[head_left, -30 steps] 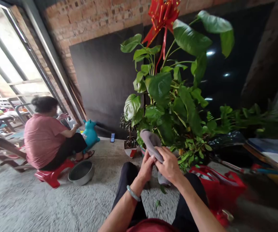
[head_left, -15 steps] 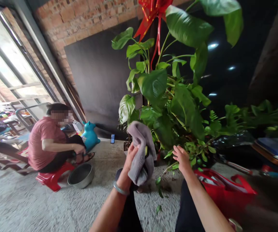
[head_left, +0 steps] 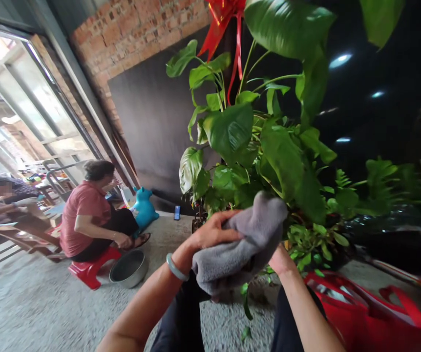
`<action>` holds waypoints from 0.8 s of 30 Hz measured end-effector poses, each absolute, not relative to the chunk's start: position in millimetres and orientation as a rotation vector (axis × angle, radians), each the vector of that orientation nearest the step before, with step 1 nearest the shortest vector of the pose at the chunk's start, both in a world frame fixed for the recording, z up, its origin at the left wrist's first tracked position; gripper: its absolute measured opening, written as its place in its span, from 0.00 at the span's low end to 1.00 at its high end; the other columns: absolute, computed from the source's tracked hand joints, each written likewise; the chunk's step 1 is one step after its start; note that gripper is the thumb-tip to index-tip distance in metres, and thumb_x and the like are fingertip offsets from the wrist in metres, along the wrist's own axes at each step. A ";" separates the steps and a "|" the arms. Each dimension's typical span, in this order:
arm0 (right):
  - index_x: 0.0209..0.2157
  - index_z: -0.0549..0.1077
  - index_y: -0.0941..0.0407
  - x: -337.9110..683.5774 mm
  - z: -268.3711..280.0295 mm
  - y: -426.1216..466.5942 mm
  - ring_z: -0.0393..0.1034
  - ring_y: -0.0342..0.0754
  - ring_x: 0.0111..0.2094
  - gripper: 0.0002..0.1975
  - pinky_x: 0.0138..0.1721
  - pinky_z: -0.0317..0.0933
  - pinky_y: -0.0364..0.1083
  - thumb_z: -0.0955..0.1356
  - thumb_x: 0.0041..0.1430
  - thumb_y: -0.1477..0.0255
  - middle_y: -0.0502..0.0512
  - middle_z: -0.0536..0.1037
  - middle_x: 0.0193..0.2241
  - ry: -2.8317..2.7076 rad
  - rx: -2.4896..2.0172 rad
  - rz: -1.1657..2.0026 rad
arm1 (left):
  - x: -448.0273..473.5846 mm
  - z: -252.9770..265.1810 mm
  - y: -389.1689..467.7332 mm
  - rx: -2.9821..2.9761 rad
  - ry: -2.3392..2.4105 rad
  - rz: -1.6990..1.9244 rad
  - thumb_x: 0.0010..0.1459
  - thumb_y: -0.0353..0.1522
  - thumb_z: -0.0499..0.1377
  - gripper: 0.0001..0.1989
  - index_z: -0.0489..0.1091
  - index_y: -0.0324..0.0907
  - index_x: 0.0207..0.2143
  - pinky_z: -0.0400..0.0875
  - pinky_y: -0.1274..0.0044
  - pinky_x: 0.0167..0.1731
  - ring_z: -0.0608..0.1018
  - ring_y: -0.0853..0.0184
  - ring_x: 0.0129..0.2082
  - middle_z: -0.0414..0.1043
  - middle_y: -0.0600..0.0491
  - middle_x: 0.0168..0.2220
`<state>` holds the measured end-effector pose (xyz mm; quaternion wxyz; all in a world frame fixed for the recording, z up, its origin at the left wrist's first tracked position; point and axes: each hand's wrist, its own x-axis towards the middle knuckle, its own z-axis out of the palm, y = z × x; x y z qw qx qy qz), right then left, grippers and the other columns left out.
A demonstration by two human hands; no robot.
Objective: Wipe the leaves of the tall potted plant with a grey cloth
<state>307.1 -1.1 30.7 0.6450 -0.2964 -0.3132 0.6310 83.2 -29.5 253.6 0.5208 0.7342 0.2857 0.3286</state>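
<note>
The gray cloth (head_left: 242, 244) is held up in front of the leafy plant (head_left: 230, 129), above the gap between the dark-trousered legs (head_left: 179, 318). Its left part is grasped by the left hand (head_left: 216, 232), with the fabric pinched among the fingers; the right hand (head_left: 281, 259) is largely covered by the cloth's right end, so whether its fingers are clenched or released cannot be told. For good handling, the loose folds are best gathered evenly between both palms, with light pressure, and the bundle is best kept clear of the leaf stalks and the trailing sprig (head_left: 246, 303), which could be snagged or bent. A soft, plush nap is suggested by the cloth's fuzzy surface, and thick, rounded folds are formed where it is bunched. By contrast, broad, glossy leaves are borne by the plant, and a shiny red ribbon (head_left: 220, 27) is hung above them. The concrete floor (head_left: 86, 318) is roughly textured.
</note>
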 end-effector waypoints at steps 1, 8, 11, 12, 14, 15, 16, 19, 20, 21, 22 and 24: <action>0.27 0.82 0.50 307.8 30.7 -3.9 0.78 0.49 0.26 0.16 0.25 0.73 0.46 0.84 0.41 0.58 0.52 0.86 0.27 -0.703 -0.676 1.449 | 84.2 271.7 -26.9 1.811 0.668 0.920 0.54 0.40 0.73 0.25 0.79 0.46 0.54 0.78 0.67 0.54 0.84 0.56 0.49 0.83 0.50 0.48; 0.32 0.83 0.52 300.8 21.5 -7.8 0.82 0.52 0.31 0.18 0.27 0.76 0.47 0.84 0.41 0.59 0.57 0.88 0.34 -0.616 -0.695 1.502 | 106.9 275.6 18.2 2.224 1.099 1.115 0.48 0.26 0.70 0.24 0.79 0.38 0.51 0.78 0.65 0.54 0.84 0.55 0.48 0.84 0.47 0.46; 0.27 0.80 0.50 301.3 17.0 -4.3 0.82 0.52 0.31 0.17 0.29 0.77 0.47 0.84 0.41 0.59 0.53 0.87 0.30 -0.589 -0.672 1.478 | 89.9 247.3 -0.7 2.195 0.951 0.619 0.49 0.29 0.70 0.19 0.83 0.45 0.46 0.81 0.69 0.41 0.85 0.57 0.38 0.85 0.53 0.37; 0.26 0.79 0.50 302.2 16.7 -3.6 0.82 0.51 0.31 0.17 0.29 0.77 0.48 0.84 0.41 0.58 0.52 0.87 0.29 -0.587 -0.667 1.475 | 82.8 248.1 -7.5 2.163 0.887 0.612 0.51 0.31 0.70 0.20 0.83 0.46 0.48 0.81 0.69 0.42 0.85 0.57 0.39 0.85 0.53 0.39; 0.28 0.81 0.50 303.9 17.7 -3.5 0.82 0.51 0.31 0.17 0.29 0.77 0.48 0.84 0.41 0.58 0.53 0.87 0.30 -0.593 -0.665 1.480 | 73.2 264.4 -11.6 2.130 0.842 0.833 0.53 0.32 0.70 0.21 0.82 0.47 0.51 0.80 0.67 0.50 0.85 0.55 0.46 0.85 0.52 0.46; 0.29 0.82 0.51 304.4 18.8 -3.9 0.82 0.51 0.31 0.17 0.29 0.77 0.48 0.84 0.42 0.58 0.54 0.88 0.32 -0.598 -0.667 1.485 | 71.7 276.4 -7.4 2.126 0.862 1.018 0.53 0.32 0.70 0.23 0.82 0.46 0.53 0.77 0.66 0.55 0.84 0.55 0.50 0.84 0.51 0.49; 0.31 0.82 0.52 304.6 20.1 -4.4 0.82 0.52 0.31 0.17 0.29 0.77 0.48 0.84 0.42 0.59 0.56 0.88 0.33 -0.603 -0.671 1.491 | 72.4 287.7 0.7 2.122 0.902 1.212 0.53 0.32 0.70 0.24 0.81 0.45 0.54 0.75 0.65 0.59 0.83 0.54 0.53 0.83 0.50 0.52; 0.32 0.83 0.52 303.0 23.4 -5.9 0.83 0.52 0.31 0.17 0.29 0.77 0.48 0.84 0.42 0.60 0.56 0.88 0.33 -0.608 -0.688 1.502 | 80.7 298.2 32.0 2.113 1.109 1.547 0.53 0.31 0.69 0.27 0.78 0.41 0.57 0.70 0.61 0.63 0.79 0.52 0.58 0.81 0.47 0.56; 0.31 0.83 0.52 302.4 24.0 -6.2 0.83 0.52 0.30 0.17 0.30 0.77 0.49 0.84 0.41 0.60 0.56 0.88 0.33 -0.608 -0.693 1.504 | 82.5 291.9 37.9 2.132 1.177 1.506 0.50 0.29 0.69 0.26 0.79 0.41 0.54 0.71 0.60 0.62 0.80 0.51 0.56 0.82 0.46 0.53; 0.31 0.83 0.51 302.0 24.1 -6.3 0.83 0.52 0.30 0.17 0.29 0.77 0.49 0.85 0.41 0.60 0.56 0.88 0.33 -0.606 -0.696 1.505 | 82.2 282.5 38.7 2.166 1.211 1.389 0.47 0.27 0.70 0.25 0.81 0.41 0.50 0.73 0.60 0.59 0.82 0.50 0.52 0.83 0.47 0.49; 0.31 0.83 0.51 302.1 23.9 -6.2 0.83 0.52 0.30 0.17 0.29 0.78 0.49 0.85 0.40 0.59 0.56 0.88 0.33 -0.605 -0.698 1.504 | 79.1 272.4 34.1 2.207 1.206 1.215 0.44 0.26 0.70 0.22 0.83 0.42 0.45 0.76 0.61 0.55 0.83 0.50 0.47 0.85 0.48 0.43; 0.30 0.83 0.52 303.8 22.3 -5.5 0.83 0.53 0.30 0.17 0.29 0.77 0.49 0.85 0.40 0.59 0.57 0.88 0.33 -0.606 -0.696 1.503 | 63.8 260.0 12.6 2.267 1.071 0.859 0.44 0.27 0.70 0.17 0.84 0.44 0.40 0.80 0.64 0.45 0.84 0.52 0.38 0.84 0.50 0.36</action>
